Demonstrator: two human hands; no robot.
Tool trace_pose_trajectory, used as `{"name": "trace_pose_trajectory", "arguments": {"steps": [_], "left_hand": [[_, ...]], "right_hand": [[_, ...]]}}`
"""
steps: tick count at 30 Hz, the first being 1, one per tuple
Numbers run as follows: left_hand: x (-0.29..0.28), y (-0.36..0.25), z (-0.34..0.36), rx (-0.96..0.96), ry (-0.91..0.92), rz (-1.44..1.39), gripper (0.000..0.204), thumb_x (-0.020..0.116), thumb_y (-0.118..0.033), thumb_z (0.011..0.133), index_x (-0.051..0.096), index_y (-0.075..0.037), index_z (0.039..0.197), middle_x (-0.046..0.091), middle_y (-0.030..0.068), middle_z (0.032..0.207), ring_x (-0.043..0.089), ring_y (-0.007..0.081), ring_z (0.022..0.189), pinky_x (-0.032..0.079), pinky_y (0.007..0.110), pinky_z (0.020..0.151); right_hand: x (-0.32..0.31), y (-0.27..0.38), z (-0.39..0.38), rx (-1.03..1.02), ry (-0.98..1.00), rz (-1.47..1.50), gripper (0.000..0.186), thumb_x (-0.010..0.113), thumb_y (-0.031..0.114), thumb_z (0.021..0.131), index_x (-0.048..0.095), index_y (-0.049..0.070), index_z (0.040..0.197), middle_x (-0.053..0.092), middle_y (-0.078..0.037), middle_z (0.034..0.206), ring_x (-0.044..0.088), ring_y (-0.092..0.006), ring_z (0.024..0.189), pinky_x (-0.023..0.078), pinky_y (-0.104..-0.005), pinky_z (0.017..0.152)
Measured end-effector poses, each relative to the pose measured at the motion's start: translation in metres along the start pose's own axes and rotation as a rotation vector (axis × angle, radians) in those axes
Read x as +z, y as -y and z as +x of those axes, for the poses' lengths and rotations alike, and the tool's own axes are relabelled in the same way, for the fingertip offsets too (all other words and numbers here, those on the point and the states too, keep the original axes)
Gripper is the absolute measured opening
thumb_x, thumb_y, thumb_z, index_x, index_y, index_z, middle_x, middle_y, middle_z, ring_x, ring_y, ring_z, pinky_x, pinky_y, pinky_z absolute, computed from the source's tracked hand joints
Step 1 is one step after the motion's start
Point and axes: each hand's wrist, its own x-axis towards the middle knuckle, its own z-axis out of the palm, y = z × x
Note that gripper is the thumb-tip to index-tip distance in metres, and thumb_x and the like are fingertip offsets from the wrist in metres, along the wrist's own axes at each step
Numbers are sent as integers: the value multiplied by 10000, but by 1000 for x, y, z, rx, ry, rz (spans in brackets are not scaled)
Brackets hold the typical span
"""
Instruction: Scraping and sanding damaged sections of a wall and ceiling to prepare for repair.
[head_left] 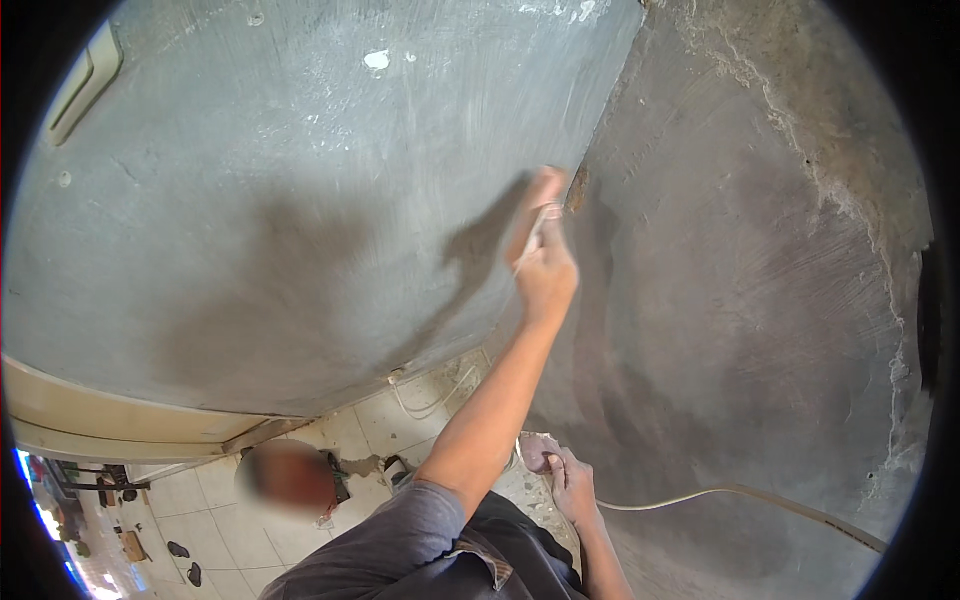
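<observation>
My left hand (548,270) is raised against the grey wall (300,150), close to the inner corner. Its fingers are closed around a thin flat piece with a pale edge (527,240); motion blur hides what kind it is. Lower down, near my body, my right hand (572,487) pinches a flat mauve piece (540,452) with a ragged light rim. That hand is beside the darker wall (740,330) on the right. A small brownish chipped spot (577,190) shows in the corner just past my left fingertips.
Rough bare concrete (860,110) borders the right wall. A pale flat cable or hose (720,490) curves along its lower part. A thin white cord (430,408) lies at the left wall's foot. On the tiled floor (240,530) stand a blurred reddish container (300,478) and dark sandals (180,551).
</observation>
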Motion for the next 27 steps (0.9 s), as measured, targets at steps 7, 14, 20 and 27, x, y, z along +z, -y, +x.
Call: {"name": "trace_pose_trajectory", "arguments": {"steps": [7, 14, 20, 27], "left_hand": [[-3, -11, 6, -54, -35, -12, 371, 431, -197, 1066, 592, 56, 1285, 631, 167, 1299, 563, 243, 1245, 389, 363, 1098], [0, -5, 7, -84, 86, 101, 331, 453, -160, 1054, 616, 66, 1233, 659, 145, 1261, 608, 258, 1192, 451, 365, 1026], [9, 12, 2, 159, 109, 31, 245, 504, -44, 1012, 637, 72, 1182, 666, 176, 1223, 622, 290, 1186, 478, 370, 1015], [12, -12, 3, -114, -58, -126, 293, 478, -99, 1038, 622, 63, 1234, 644, 165, 1286, 608, 267, 1208, 477, 361, 1018]], "right_hand": [[-1, -3, -10, 24, 15, -9, 274, 486, 231, 1023, 629, -2, 1006, 617, -247, 802, 622, -455, 768, 483, -470, 678], [1, -9, -15, -17, -22, 47, 285, 508, 293, 1016, 671, 60, 1040, 641, -248, 850, 625, -465, 814, 496, -500, 684], [1, 3, 5, 0, 8, 34, 295, 495, 301, 1021, 666, 62, 1030, 644, -247, 838, 628, -467, 795, 502, -506, 674], [8, -25, -7, -10, -19, 38, 259, 511, 286, 1013, 640, 62, 997, 642, -259, 825, 619, -478, 769, 482, -540, 644]]}}
